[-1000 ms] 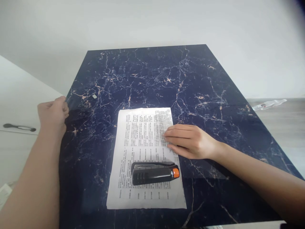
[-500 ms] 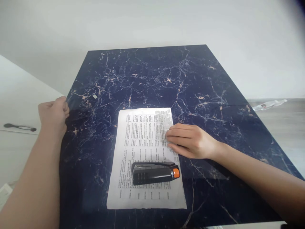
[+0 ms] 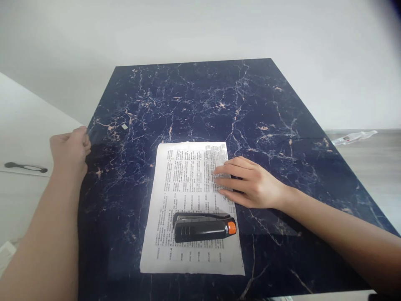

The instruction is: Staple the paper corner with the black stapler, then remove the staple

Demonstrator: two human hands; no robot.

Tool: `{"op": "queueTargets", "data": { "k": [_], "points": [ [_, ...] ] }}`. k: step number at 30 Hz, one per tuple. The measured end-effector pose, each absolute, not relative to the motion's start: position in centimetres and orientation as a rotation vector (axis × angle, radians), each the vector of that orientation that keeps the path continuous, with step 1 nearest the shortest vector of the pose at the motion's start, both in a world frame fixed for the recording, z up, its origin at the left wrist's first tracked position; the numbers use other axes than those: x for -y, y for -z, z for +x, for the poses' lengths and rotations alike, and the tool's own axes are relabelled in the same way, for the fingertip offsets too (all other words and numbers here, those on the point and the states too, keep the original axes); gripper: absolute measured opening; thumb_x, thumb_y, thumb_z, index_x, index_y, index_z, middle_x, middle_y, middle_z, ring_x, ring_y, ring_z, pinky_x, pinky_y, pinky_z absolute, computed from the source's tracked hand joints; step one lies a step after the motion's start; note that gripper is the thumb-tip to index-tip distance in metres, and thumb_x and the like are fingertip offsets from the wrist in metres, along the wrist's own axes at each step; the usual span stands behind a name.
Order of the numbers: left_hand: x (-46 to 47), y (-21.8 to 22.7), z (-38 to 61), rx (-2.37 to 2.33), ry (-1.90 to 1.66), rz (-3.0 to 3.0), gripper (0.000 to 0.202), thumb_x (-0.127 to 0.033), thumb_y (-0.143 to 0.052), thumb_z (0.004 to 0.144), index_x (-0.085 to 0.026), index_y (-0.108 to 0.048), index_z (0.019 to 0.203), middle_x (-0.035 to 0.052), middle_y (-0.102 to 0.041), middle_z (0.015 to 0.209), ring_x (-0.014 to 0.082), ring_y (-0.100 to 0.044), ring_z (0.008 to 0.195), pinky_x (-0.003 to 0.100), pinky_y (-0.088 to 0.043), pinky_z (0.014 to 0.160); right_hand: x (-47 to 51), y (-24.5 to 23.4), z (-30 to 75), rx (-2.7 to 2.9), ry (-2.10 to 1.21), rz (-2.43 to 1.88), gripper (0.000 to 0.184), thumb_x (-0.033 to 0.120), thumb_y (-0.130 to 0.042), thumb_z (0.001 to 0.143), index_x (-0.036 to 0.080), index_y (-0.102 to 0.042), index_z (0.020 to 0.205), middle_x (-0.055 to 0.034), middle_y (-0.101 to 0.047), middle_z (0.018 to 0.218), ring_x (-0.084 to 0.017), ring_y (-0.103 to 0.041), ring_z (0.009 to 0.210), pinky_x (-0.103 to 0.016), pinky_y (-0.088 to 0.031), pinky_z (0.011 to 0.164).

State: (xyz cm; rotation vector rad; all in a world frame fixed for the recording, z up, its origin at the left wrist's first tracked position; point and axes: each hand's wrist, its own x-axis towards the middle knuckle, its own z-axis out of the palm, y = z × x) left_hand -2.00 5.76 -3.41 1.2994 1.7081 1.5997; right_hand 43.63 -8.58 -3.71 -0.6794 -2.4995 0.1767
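Observation:
A sheet or thin stack of printed paper (image 3: 184, 198) lies on the dark blue marbled table (image 3: 194, 104), its text turned sideways. Across its lower part rests a black stapler (image 3: 200, 230) with an orange end, untouched by either hand. My right hand (image 3: 247, 184) lies over the paper's right edge, fingers stretched and a little apart, fingertips on the print; its thumb is hidden. Far to the left, my left hand (image 3: 70, 148) is curled into a fist against the table's left edge. Nothing shows in the fist.
A small pale square (image 3: 124, 126) lies on the table to the left, beyond the paper. White cabinet fronts with a dark handle (image 3: 26, 167) stand at left. Past the right edge, a clear plastic-like item (image 3: 354, 137) lies lower down. A white wall (image 3: 194, 29) rises behind.
My right hand's fingers have spread and slid slightly left on the paper. The paper has turned very slightly, its top edge shifting right. The stapler and my left hand stay in place.

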Motion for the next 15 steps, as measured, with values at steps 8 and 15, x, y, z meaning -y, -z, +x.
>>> {"op": "queueTargets", "data": {
  "k": [8, 15],
  "points": [
    [-6.00, 3.55, -2.35, -1.720, -1.592, 1.302, 0.045, -0.023, -0.068, 0.065, -0.021, -0.029, 0.043, -0.0083, -0.023, 0.042, 0.0040, -0.022, 0.039, 0.023, -0.010, 0.039, 8.47, 3.88, 43.64, 2.482, -0.191, -0.678, 0.007, 0.019, -0.067, 0.097, 0.018, -0.073, 0.095, -0.0103, -0.071, 0.121, -0.026, -0.066, 0.105, -0.045, -0.058, 0.087],
    [-5.88, 3.42, -2.08, -1.727, -1.600, 1.306, 0.044, -0.022, -0.068, 0.063, -0.021, -0.029, 0.042, -0.0078, -0.024, 0.042, 0.0044, -0.022, 0.039, 0.023, -0.010, 0.039, 8.49, 3.87, 43.68, 2.482, -0.194, -0.678, 0.009, 0.020, -0.065, 0.099, 0.019, -0.072, 0.092, -0.0097, -0.071, 0.121, -0.025, -0.066, 0.104, -0.045, -0.058, 0.085]
  ]
}}
